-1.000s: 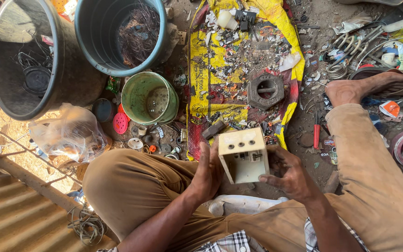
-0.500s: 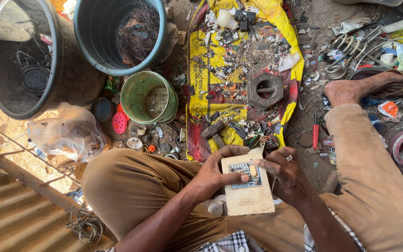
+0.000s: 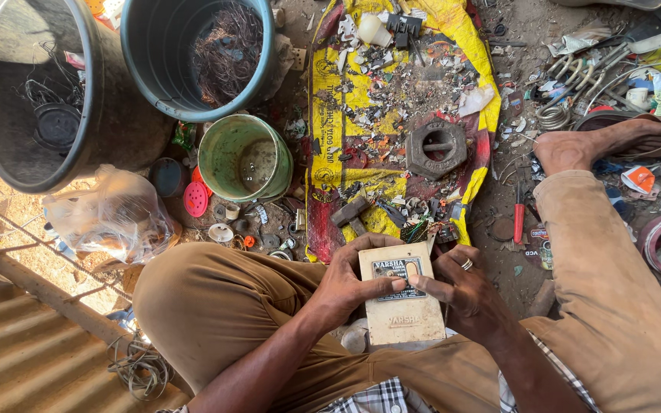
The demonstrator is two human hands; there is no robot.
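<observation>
I hold a cream plastic box [image 3: 403, 306] with a dark label plate on its face, just above my lap. My left hand [image 3: 350, 283] grips its left side, thumb lying across the label. On the right edge sits my right hand [image 3: 464, 294], which wears a ring and has its fingers on the label. A little hammer [image 3: 351, 212] lies just beyond the box on a yellow and red sack [image 3: 330, 130] strewn with small scrap bits. A big rusty hex nut [image 3: 437, 147] rests on that sack.
A green bucket [image 3: 245, 159] stands to the left of the sack, with two large dark tubs [image 3: 193, 53] [image 3: 40, 92] behind it, one holding wire. A clear plastic bag [image 3: 112, 214] lies at left. A red-handled tool [image 3: 519, 216] lies by my right knee.
The box has been turned over: its open hollow side showed first, now its labelled face is up and it sits lower, closer to my lap.
</observation>
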